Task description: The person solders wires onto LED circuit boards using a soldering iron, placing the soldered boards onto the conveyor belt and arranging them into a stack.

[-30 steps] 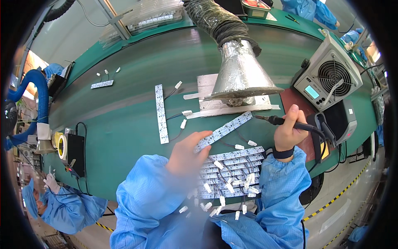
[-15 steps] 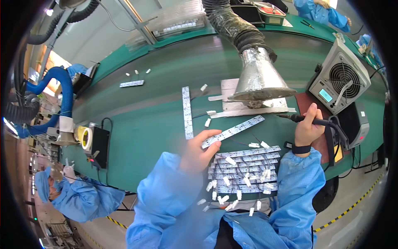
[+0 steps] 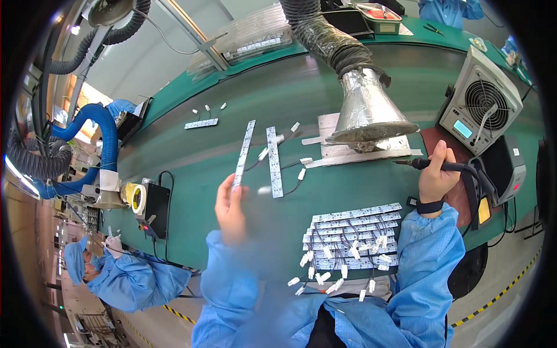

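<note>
My left hand (image 3: 231,214) pinches the lower end of a narrow white LED circuit board strip (image 3: 245,152), held steeply tilted. Thin wires with white connectors trail from it. Just to its right, another LED strip (image 3: 275,168) lies on the green mat, with connectors around it. A soldering iron (image 3: 415,164) is gripped in my right hand (image 3: 438,177), its tip pointing left below the metal fume hood (image 3: 371,110). Nearer to me, a stack of LED strips (image 3: 355,223) with many wires and white connectors rests between my forearms.
A pale board (image 3: 331,130) sits under the hood. An ionizing fan (image 3: 481,104) and a soldering station (image 3: 503,168) stand at right. At left are a black box (image 3: 155,209) with a tape roll, and a short LED strip (image 3: 201,123). A co-worker (image 3: 130,278) sits at lower left.
My left hand has moved left with the LED strip, past the one lying on the mat, and turned it more upright. My right hand keeps the soldering iron in about the same place.
</note>
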